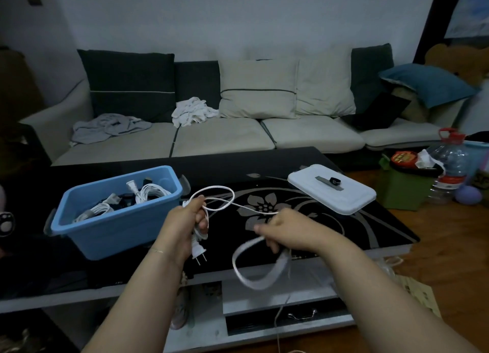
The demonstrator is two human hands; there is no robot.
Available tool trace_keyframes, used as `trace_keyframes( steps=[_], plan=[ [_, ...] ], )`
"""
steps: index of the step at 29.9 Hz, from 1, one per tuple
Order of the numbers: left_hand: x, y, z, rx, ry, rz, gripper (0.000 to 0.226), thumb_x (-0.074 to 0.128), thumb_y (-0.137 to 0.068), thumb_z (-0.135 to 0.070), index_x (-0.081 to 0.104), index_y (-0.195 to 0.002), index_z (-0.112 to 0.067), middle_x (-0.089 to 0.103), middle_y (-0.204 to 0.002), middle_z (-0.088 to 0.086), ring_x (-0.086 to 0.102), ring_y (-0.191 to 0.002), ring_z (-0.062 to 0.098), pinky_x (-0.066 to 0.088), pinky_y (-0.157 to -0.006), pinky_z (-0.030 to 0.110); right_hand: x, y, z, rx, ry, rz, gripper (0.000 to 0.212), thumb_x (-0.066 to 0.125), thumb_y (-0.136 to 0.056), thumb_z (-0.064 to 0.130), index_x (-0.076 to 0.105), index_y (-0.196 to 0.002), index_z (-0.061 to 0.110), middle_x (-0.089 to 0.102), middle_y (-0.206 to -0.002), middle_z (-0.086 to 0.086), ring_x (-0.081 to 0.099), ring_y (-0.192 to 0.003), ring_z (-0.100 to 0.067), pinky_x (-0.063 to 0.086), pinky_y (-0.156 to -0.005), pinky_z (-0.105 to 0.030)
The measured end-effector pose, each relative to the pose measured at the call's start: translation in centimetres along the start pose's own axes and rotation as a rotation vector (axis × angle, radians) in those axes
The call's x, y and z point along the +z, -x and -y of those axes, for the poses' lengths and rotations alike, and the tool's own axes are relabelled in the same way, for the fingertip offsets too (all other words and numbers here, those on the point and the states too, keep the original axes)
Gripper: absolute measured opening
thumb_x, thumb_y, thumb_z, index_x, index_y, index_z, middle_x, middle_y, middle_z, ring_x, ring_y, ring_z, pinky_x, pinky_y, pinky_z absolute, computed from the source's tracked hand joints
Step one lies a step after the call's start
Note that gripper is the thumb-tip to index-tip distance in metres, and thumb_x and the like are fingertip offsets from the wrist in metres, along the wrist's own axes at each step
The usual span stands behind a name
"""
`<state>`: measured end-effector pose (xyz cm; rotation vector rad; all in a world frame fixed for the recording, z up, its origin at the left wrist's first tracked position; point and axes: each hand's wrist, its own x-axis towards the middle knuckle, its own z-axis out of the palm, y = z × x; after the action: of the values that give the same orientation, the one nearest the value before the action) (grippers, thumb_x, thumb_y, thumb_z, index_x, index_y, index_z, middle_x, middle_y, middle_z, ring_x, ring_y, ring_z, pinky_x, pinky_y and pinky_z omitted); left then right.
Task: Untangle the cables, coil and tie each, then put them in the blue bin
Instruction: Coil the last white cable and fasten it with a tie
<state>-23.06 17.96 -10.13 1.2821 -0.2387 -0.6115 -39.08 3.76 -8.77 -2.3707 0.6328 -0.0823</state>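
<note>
My left hand (190,218) grips a white cable (221,189) above the black table, with a loop rising over the fist and the two-pin plug (198,251) hanging below it. The cable runs right to my right hand (287,232), which pinches it; a blurred loop (258,266) hangs under that hand and the rest trails down past the table edge. The blue bin (111,233) stands on the table to the left of my left hand. It holds several coiled white cables (148,192) and some dark ones.
The bin's white lid (352,196) lies on the table (370,228) at the right with a watch (334,180) on it. A sofa (219,138) with cushions and clothes runs behind. A water bottle (449,165) and green box (402,186) stand on the floor, right.
</note>
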Motion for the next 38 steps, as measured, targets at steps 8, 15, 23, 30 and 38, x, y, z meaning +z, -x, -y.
trace_keyframes(
  steps=[8, 15, 23, 30, 38],
  plan=[
    [2.3, 2.5, -0.2, 0.095, -0.358, 0.277, 0.033, 0.051, -0.098, -0.021, 0.048, -0.068, -0.007, 0.030, -0.038, 0.001, 0.028, -0.031, 0.013, 0.027, -0.037, 0.020, 1.9, -0.3, 2.1, -0.192, -0.459, -0.211, 0.047, 0.046, -0.096, 0.046, 0.042, -0.138, 0.026, 0.052, -0.118, 0.022, 0.049, -0.114, -0.001, 0.038, -0.088, -0.012],
    [2.5, 3.8, -0.9, 0.218, -0.678, 0.449, 0.046, 0.055, -0.097, -0.026, 0.043, -0.054, -0.015, 0.036, -0.036, 0.001, 0.031, -0.030, 0.013, 0.029, -0.042, 0.024, 1.3, -1.1, 1.5, -0.238, -0.713, -0.340, 0.034, 0.047, -0.099, 0.032, 0.066, -0.076, 0.016, 0.068, -0.075, 0.000, 0.067, -0.077, -0.015, 0.052, -0.083, -0.038],
    [2.8, 4.2, -1.0, 0.227, -0.644, 0.624, 0.032, 0.057, -0.093, -0.033, 0.070, -0.094, -0.004, 0.038, -0.037, -0.001, 0.032, -0.030, 0.011, 0.029, -0.040, 0.023, -0.1, -0.5, 1.4, -0.084, -0.785, -0.339, 0.032, 0.055, -0.095, 0.038, 0.066, -0.083, 0.010, 0.045, -0.041, 0.015, 0.034, -0.039, -0.002, 0.025, -0.040, -0.019],
    [2.9, 4.4, -0.8, 0.124, -0.124, 0.679, 0.041, 0.053, -0.093, -0.036, 0.064, -0.119, -0.006, 0.074, -0.092, 0.011, 0.028, -0.031, 0.002, 0.028, -0.040, 0.015, 1.5, -1.5, 1.2, -0.089, -0.574, -0.336, 0.020, 0.057, -0.094, 0.026, 0.063, -0.079, 0.015, 0.066, -0.072, 0.005, 0.054, -0.058, -0.001, 0.039, -0.058, -0.021],
    [3.1, 4.5, -1.7, -0.021, 0.308, 0.630, 0.051, 0.038, -0.093, -0.029, 0.044, -0.131, 0.005, 0.062, -0.128, 0.014, 0.033, -0.037, 0.004, 0.049, -0.058, 0.017, 3.5, -0.1, 3.4, -0.190, -0.321, -0.087, 0.021, 0.040, -0.101, 0.021, 0.061, -0.102, 0.027, 0.051, -0.058, 0.016, 0.046, -0.043, 0.010, 0.031, -0.047, -0.010]
  ],
)
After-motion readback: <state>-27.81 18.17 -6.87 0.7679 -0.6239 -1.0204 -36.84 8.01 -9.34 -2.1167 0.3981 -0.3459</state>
